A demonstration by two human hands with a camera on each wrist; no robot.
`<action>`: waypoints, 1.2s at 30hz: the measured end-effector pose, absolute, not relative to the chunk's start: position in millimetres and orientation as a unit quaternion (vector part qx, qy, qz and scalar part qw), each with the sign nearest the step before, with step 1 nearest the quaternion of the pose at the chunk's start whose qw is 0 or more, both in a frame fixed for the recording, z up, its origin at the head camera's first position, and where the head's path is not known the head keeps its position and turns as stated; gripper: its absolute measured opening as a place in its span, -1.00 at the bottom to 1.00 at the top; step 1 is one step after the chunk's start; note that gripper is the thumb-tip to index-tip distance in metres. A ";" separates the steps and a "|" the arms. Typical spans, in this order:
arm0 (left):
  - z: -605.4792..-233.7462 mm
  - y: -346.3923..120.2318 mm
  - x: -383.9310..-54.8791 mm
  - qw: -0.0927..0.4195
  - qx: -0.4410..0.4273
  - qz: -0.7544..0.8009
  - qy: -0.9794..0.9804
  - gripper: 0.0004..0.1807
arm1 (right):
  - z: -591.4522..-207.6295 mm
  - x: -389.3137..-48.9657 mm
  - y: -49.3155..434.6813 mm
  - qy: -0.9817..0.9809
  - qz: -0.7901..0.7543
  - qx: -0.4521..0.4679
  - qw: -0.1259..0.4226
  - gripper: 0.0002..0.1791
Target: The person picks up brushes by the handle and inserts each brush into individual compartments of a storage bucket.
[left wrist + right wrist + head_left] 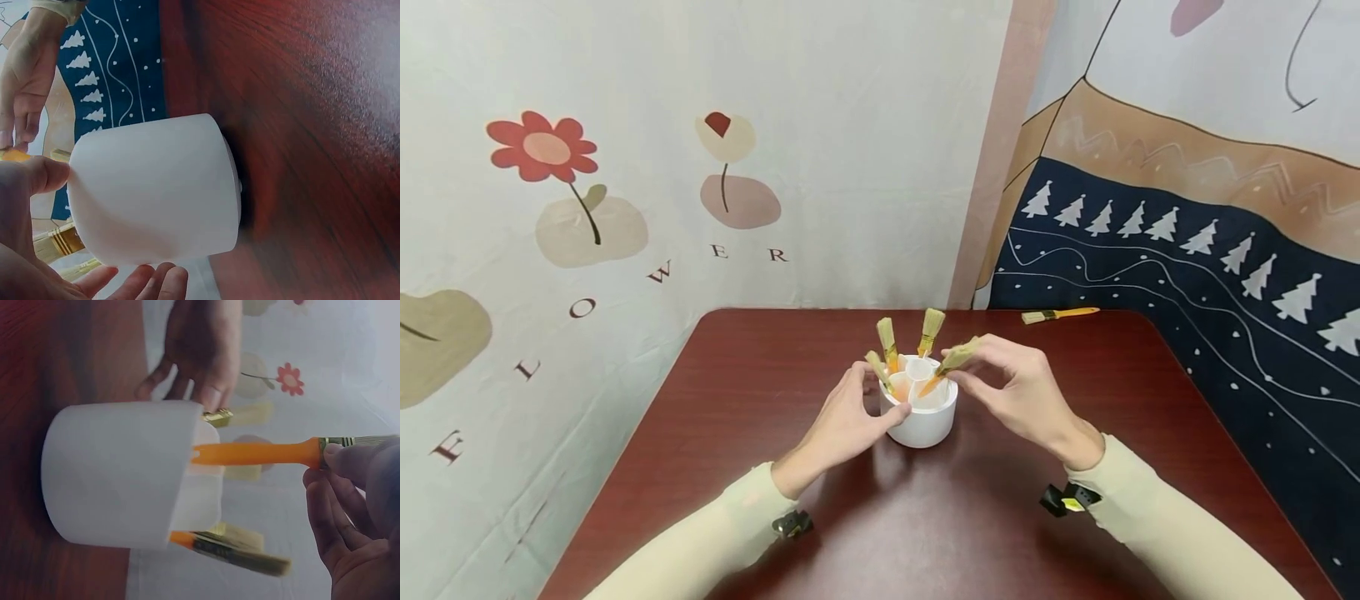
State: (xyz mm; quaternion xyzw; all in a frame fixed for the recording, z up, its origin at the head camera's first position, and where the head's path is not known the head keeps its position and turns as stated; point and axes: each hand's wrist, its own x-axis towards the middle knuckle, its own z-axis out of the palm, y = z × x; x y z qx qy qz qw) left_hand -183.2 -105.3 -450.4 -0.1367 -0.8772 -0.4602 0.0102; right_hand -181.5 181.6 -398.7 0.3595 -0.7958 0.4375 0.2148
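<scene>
A round white brush holder with an open top and inner compartments stands upright on the table. My left hand grips it from the left, thumb at the near rim and fingers along the side. Between the thumb and fingers of my right hand is a paintbrush, pinched near its metal band. Its bristles point up and away, and its orange handle slants down, with the end inside the holder's rim. Three more paintbrushes, one of them at the back, stand bristles up in the holder.
Near the back right edge of the dark red table lies another paintbrush with a yellow-orange handle. Behind the table hang a pale flower-print cloth and a dark blue cloth with white trees.
</scene>
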 end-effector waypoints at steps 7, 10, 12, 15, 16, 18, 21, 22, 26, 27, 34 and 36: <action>-451.4 -109.5 -185.7 0.013 -0.156 -0.439 -0.885 -0.34 | -412.9 -182.1 165.0 -0.807 0.341 0.402 0.266 -0.50; -451.9 -112.5 -185.9 0.005 -0.158 -0.440 -0.884 -0.34 | -421.0 -183.4 158.5 -0.801 0.321 0.423 0.277 -0.53; -452.0 -114.9 -186.0 0.006 -0.160 -0.433 -0.887 -0.33 | -427.0 -184.9 154.9 -0.793 0.313 0.440 0.282 -0.52; -451.0 -118.6 -185.8 0.005 -0.166 -0.423 -0.891 -0.34 | -435.3 -185.7 151.1 -0.788 0.294 0.460 0.286 -0.51; -450.4 -119.8 -185.6 0.006 -0.168 -0.419 -0.892 -0.35 | -437.8 -185.6 150.1 -0.789 0.287 0.463 0.284 -0.51; -449.4 -121.8 -185.3 0.007 -0.171 -0.413 -0.894 -0.36 | -442.2 -184.9 148.5 -0.794 0.273 0.467 0.278 -0.50; -449.3 -123.6 -185.6 0.006 -0.172 -0.412 -0.895 -0.38 | -446.5 -183.7 146.7 -0.805 0.258 0.462 0.269 -0.50; -449.5 -124.0 -185.6 0.004 -0.171 -0.412 -0.895 -0.39 | -447.7 -183.3 146.3 -0.808 0.256 0.459 0.266 -0.49; -451.0 -124.9 -184.9 -0.004 -0.166 -0.411 -0.896 -0.38 | -451.1 -181.2 146.6 -0.813 0.259 0.455 0.255 -0.45; -451.1 -125.0 -184.7 -0.006 -0.164 -0.412 -0.896 -0.38 | -451.7 -180.5 147.3 -0.813 0.260 0.455 0.253 -0.44; -451.1 -120.5 -189.2 -0.007 -0.173 -0.424 -0.889 -0.34 | -452.4 -177.6 156.1 -0.809 0.282 0.449 0.254 -0.36; -451.4 -117.9 -191.4 -0.007 -0.178 -0.429 -0.886 -0.33 | -451.9 -177.6 159.0 -0.806 0.292 0.448 0.252 -0.36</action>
